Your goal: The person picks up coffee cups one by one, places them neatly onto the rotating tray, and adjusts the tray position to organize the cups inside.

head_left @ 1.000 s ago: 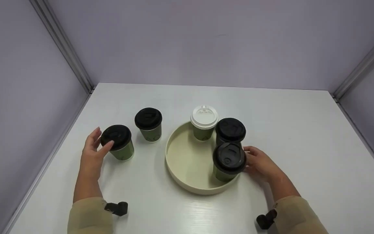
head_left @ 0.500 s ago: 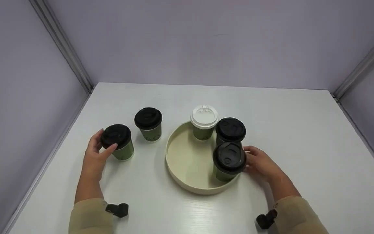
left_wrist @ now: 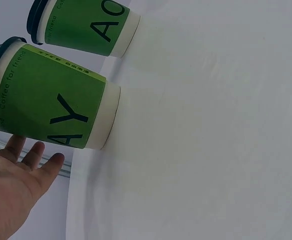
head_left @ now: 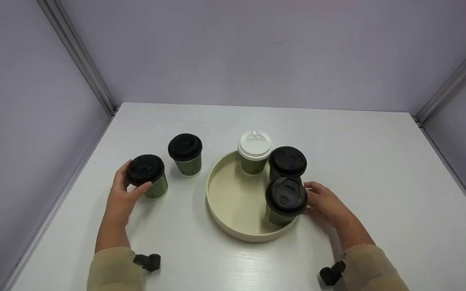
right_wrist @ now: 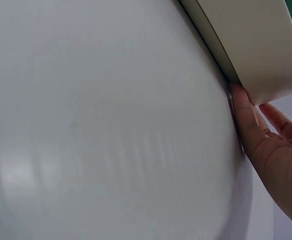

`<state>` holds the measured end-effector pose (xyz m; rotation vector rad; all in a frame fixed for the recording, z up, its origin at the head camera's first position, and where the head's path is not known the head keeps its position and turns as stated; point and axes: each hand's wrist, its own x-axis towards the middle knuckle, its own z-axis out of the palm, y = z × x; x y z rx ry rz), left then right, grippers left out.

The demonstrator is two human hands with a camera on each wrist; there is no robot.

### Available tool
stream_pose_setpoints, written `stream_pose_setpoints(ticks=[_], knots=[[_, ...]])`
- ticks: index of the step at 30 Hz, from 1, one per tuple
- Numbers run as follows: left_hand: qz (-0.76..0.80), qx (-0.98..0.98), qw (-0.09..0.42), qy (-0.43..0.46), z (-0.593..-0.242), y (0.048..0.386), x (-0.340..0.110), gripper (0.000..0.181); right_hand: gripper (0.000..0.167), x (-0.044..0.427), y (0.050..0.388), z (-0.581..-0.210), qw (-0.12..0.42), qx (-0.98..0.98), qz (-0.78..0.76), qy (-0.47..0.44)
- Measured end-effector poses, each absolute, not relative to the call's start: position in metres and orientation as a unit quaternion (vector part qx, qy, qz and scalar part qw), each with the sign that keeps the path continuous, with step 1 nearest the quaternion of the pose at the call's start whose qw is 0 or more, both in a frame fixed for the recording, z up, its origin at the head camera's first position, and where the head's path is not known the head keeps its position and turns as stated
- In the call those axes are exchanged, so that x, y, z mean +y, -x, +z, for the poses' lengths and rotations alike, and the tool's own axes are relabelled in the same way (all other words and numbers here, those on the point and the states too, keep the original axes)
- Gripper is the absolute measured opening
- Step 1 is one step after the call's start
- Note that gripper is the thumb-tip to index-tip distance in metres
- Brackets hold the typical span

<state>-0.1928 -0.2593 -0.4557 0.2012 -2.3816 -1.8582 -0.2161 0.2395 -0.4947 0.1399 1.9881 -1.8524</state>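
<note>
On the left of the table a green paper cup (head_left: 158, 188) with a black lid stands upright. My left hand (head_left: 120, 200) curves round its lid from the left, thumb in front and fingers behind; in the left wrist view, lower fingers of this hand (left_wrist: 10, 190) are spread beside the cup (left_wrist: 50, 95). My right hand (head_left: 328, 206) grips the right side of a round cream tray (head_left: 237, 198). The right wrist view has that hand (right_wrist: 278, 150) with fingertips at the lower edge and side of the tray (right_wrist: 258, 45).
Three cups stand in the tray: a white-lidded one (head_left: 254, 151) at the back, a black-lidded one (head_left: 288, 161) at the right, another (head_left: 285, 198) in front of it. Another black-lidded cup (head_left: 188, 155) is on the table left of the tray. Walls enclose the back and sides.
My left hand has moved slightly right and its thumb has come forward along the front of the cup's lid, fingers closing in. My right hand and the tray have stayed in place.
</note>
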Motion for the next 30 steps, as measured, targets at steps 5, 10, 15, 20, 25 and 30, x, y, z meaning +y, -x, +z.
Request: stream_pose_setpoints(ticks=[5,10,15,20,25,30], knots=[[-0.622,-0.778,0.059,-0.074,-0.458,0.195,-0.258,0.095,0.047,0.239,0.215,-0.494,0.208,0.712,-0.669,-0.047],[-0.626,-0.772,0.071,-0.081,-0.46,0.197,-0.254,0.097,0.05,0.24,0.215,-0.494,0.211,0.712,-0.668,-0.04],[-0.62,-0.776,0.085,-0.084,-0.462,0.198,-0.251,0.098,0.047,0.24,0.215,-0.494,0.207,0.715,-0.667,-0.043],[-0.595,-0.794,0.089,-0.09,-0.462,0.199,-0.249,0.101,0.043,0.239,0.214,-0.493,0.204,0.715,-0.667,-0.041],[-0.576,-0.807,0.094,-0.088,-0.463,0.201,-0.247,0.102,0.041,0.239,0.214,-0.493,0.205,0.719,-0.663,-0.044],[-0.572,-0.81,0.092,-0.092,-0.464,0.202,-0.245,0.101,0.041,0.239,0.215,-0.493,0.206,0.716,-0.665,-0.05]])
